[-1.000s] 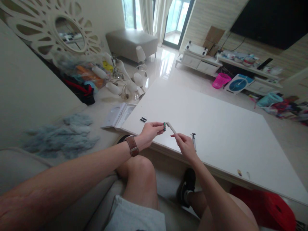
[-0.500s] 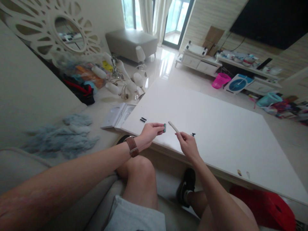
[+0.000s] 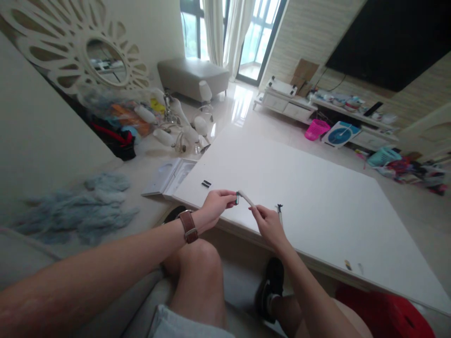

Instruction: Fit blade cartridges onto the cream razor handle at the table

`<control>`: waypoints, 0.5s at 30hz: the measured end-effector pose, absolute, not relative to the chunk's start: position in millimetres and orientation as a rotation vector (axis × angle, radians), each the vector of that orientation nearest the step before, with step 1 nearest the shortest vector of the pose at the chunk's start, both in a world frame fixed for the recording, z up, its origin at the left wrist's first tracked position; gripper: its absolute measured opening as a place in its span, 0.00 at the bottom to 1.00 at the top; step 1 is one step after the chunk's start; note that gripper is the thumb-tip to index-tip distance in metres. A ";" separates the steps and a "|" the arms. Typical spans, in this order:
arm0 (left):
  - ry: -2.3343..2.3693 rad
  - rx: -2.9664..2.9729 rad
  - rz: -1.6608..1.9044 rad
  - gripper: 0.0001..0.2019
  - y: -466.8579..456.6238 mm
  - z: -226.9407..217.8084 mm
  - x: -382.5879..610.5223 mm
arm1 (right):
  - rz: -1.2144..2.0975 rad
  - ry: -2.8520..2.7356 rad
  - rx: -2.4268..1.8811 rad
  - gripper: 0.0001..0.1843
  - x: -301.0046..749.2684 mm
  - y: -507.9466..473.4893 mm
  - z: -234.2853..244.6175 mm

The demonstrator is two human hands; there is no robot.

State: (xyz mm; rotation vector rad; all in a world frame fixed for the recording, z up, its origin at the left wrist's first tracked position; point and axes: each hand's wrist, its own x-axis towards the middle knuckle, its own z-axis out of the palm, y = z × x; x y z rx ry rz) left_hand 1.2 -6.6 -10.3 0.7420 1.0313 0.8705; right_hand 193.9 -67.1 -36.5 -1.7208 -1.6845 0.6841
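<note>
My left hand (image 3: 216, 205) pinches a small razor cartridge (image 3: 237, 199) with a green edge between thumb and fingers, over the near side of the white table (image 3: 310, 188). In my right hand (image 3: 268, 223) is a slim pale razor handle (image 3: 246, 198), its far tip meeting the cartridge; whether the two are joined I cannot tell. Two small black cartridge-like pieces (image 3: 206, 184) lie on the table left of my left hand. Just beyond my right hand rests a thin light stick with a black forked head (image 3: 280, 209), partly hidden by that hand.
An opened white box (image 3: 164, 178) leans by the table's left end. Lamp parts (image 3: 190, 134) lie on the floor beyond it. Two small items (image 3: 348, 265) sit near the table's front right edge, above a red object (image 3: 384, 310).
The razor handle's tip has come left to the cartridge, closing the gap between them. The camera view has shifted slightly.
</note>
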 end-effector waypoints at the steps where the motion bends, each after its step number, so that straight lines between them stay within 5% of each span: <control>1: 1.036 0.745 0.869 0.09 -6.9 -10.1 1.4 | 0.643 -1.662 -1.754 0.24 193.6 -66.2 -36.8; 15: 1.033 0.731 0.854 0.15 -4.6 -16.9 0.7 | 0.572 -1.753 -1.771 0.23 194.1 -67.2 -30.8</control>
